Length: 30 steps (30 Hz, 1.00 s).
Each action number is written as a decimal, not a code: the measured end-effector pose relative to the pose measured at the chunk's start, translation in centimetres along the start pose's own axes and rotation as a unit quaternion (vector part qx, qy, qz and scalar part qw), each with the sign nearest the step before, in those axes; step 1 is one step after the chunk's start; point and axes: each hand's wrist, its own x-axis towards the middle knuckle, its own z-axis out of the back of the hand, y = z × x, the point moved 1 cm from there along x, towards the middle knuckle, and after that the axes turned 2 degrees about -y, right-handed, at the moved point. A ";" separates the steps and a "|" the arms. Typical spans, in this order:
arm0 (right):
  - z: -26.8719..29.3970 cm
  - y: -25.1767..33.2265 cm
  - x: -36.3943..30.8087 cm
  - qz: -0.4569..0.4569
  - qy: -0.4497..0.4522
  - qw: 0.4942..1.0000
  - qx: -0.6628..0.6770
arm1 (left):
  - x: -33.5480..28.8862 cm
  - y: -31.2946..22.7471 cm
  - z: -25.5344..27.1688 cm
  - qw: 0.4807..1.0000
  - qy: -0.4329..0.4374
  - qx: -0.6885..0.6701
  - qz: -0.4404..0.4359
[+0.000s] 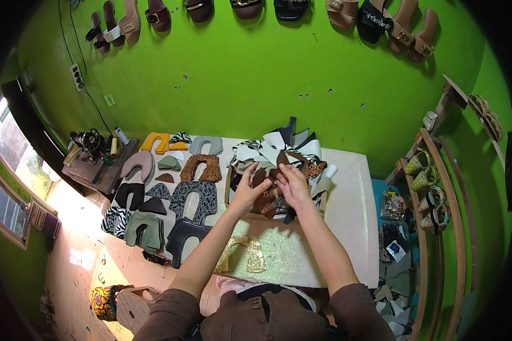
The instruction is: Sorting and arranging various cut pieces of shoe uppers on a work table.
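Note:
My left hand point(250, 190) is over a box point(229, 184) heaped with leather and fabric scraps, its thumb and fingers spread apart. Beside it, my right hand point(293, 186) has its fingers closed at a dark brown leather piece point(282, 159). Brown, white, black, zebra-striped and leopard-print scraps point(256, 152) spill over the box's rim. Nearer to me on the table lies a gold glittery U-shaped piece point(256, 254). My hands cover part of the heap.
Stacks of cut U-shaped pieces, among them leopard print point(202, 169) and green point(145, 230), cover the table's left side. A sewing machine point(91, 148) stands further left. A wooden rack point(438, 227) with sandals is at right, above floor scraps point(395, 284). A stool point(136, 307) stands near left.

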 end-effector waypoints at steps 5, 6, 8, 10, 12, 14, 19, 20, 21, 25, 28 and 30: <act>-1.5 -0.3 -1.6 0.028 -0.064 0.995 -0.069 | 0.5 0.3 0.8 0.992 -0.005 -0.124 -0.004; -1.9 -0.1 -2.0 0.027 -0.062 0.995 -0.068 | 0.5 0.7 1.3 0.992 -0.007 -0.123 -0.005; -2.2 0.3 -2.8 0.052 -0.107 0.988 -0.099 | 0.2 0.2 0.7 0.995 -0.004 -0.096 -0.007; -2.4 -0.5 -3.0 0.071 -0.120 0.985 -0.098 | 0.0 0.3 0.3 0.998 0.023 0.013 -0.051; -2.2 -1.1 -3.0 0.090 -0.131 0.982 -0.098 | -0.1 0.8 -0.4 0.988 0.060 0.102 -0.101; -2.1 -1.7 -2.6 0.084 -0.138 0.980 -0.115 | -0.1 1.4 -0.6 0.975 0.048 0.183 -0.115; -3.1 -1.6 -3.1 0.020 -0.164 0.986 -0.015 | -0.3 0.9 0.2 0.968 0.028 0.201 -0.147; -2.8 -1.4 -3.1 0.036 -0.156 0.985 -0.062 | -0.3 0.6 0.4 0.978 0.024 0.165 -0.126; -2.5 -1.1 -3.0 0.052 -0.148 0.982 -0.108 | -0.5 0.4 0.7 0.984 0.016 0.149 -0.095; 1.1 -1.3 -1.4 0.202 -0.211 0.927 -0.235 | 0.1 -0.6 2.3 0.988 0.018 0.141 -0.066; 1.2 -0.1 -2.0 0.292 -0.108 0.896 -0.316 | -0.3 -3.4 2.0 0.980 0.075 0.185 -0.008; 1.4 0.5 -1.4 0.276 0.060 0.869 -0.407 | 0.0 -3.7 2.0 0.976 0.109 0.188 0.003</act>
